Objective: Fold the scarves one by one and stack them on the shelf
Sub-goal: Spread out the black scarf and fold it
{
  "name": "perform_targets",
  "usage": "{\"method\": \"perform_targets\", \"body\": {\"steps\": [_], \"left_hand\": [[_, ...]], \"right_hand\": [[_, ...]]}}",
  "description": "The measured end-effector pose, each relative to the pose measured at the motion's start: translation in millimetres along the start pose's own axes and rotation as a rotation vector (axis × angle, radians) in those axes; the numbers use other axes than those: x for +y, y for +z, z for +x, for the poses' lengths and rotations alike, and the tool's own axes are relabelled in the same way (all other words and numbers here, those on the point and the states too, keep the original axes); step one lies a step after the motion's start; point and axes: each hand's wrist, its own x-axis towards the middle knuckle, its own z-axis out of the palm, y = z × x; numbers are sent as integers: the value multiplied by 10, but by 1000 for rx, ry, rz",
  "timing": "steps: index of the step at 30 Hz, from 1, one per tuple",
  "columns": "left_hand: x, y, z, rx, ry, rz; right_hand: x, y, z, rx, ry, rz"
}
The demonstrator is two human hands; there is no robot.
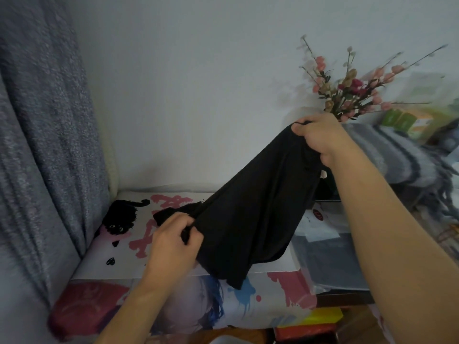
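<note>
A black scarf [253, 214] hangs stretched in the air between my two hands, slanting from lower left to upper right. My left hand [173, 242] pinches its lower left end just above the printed surface [139, 244]. Higher up, near the flowers, my right hand [320, 137] grips the other end. The scarf's loose lower edge droops onto the printed surface. A grey striped fringed scarf [397, 157] lies heaped at the right, behind my right arm.
A grey-blue curtain [44, 145] hangs at the left. Artificial pink flowers [347, 93] stand against the white wall. Clear plastic packets with dark cloth [327, 259] lie right of the printed surface. Green and orange boxes [407, 122] sit at the far right.
</note>
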Motion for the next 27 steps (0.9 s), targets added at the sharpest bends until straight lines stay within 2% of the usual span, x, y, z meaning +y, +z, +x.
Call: {"method": "perform_targets", "body": {"steps": [4,8,10,12,17,20,23,27], "left_hand": [[188,-178,106,173,-113,-190],[274,-304,353,256,-146,-189],[224,-443,542,235,-150,-200],[130,-605,725,148,-198,-271],[20,-908,965,-7,-254,-571],[-13,-1000,1011,-78,-317,-445],[32,-1014,955,-56,-398,-290],[189,-1013,748,-84,-498,-319]], "right_hand": [[84,49,34,16,-37,-44],[107,43,61,13,-82,-64],[111,0,65,-5,-98,-76],[131,-69,66,-27,-117,-67],[221,-247,29,-144,-146,-22],[327,-318,-17,-267,-151,10],[444,-343,-97,-313,-148,41],[679,-308,-179,-320,-138,-11]]}}
